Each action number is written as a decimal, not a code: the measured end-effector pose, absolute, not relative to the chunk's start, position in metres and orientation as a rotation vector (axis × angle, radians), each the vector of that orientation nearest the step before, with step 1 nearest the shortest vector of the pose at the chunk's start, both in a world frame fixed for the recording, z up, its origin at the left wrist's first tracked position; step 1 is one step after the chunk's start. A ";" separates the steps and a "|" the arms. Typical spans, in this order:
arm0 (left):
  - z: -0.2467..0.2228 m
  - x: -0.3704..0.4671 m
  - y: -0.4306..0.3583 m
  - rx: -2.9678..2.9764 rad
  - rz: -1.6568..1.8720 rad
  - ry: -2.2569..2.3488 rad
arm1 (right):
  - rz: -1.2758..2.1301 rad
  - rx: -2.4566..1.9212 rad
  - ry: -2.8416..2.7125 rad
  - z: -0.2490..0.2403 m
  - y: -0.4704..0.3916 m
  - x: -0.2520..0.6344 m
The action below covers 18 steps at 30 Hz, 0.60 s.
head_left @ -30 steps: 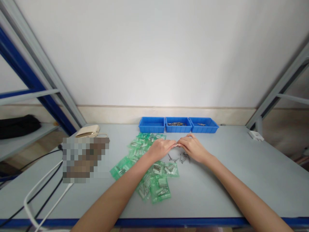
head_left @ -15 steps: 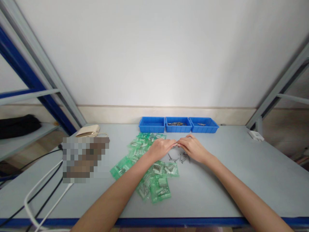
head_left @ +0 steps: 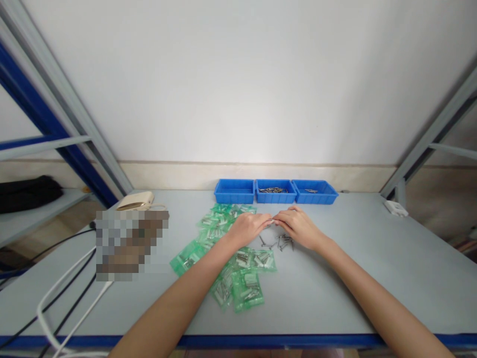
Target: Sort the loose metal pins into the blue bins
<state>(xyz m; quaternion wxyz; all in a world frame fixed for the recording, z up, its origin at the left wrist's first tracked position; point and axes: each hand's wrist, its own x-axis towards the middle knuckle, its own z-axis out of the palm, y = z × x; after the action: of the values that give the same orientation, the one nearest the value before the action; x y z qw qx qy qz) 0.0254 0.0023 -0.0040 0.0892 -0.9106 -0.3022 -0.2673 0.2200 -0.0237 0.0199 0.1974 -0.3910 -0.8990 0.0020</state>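
My left hand (head_left: 248,228) and my right hand (head_left: 298,226) meet at the fingertips over the table, both with fingers closed in a pinch. A small pale or metallic piece shows between them, mostly hidden by the fingers; its kind I cannot make out. Just below my right hand lies a small heap of loose metal screws (head_left: 285,242). Green plastic bags (head_left: 248,291) of screws and white pieces spread beneath and around my left hand and forearm.
At the back stand three blue bins: a left bin (head_left: 234,198), a middle bin (head_left: 276,198) and a right bin (head_left: 315,199); metal pieces show in the last two. Left are a cream-coloured box (head_left: 136,200) and cables (head_left: 55,286). A white object (head_left: 395,208) sits far right.
Both hands stay almost where they were, fingertips still together. The bags, screws and bins look unmoved; the view has shifted very slightly.
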 end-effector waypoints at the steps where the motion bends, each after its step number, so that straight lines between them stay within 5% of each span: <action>1: -0.004 0.025 0.002 -2.707 -0.794 -0.892 | 0.008 -1.098 -2.523 0.020 -0.024 0.220; 18: -0.002 0.026 0.001 -2.726 -0.700 -0.991 | 0.008 -1.089 -2.517 0.016 -0.023 0.221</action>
<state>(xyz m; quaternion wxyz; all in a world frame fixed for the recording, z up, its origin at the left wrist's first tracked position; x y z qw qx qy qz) 0.0259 0.0007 -0.0019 0.0788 -0.9107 -0.3311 -0.2339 0.2206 -0.0226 0.0162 0.1980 -0.3893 -0.8996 0.0029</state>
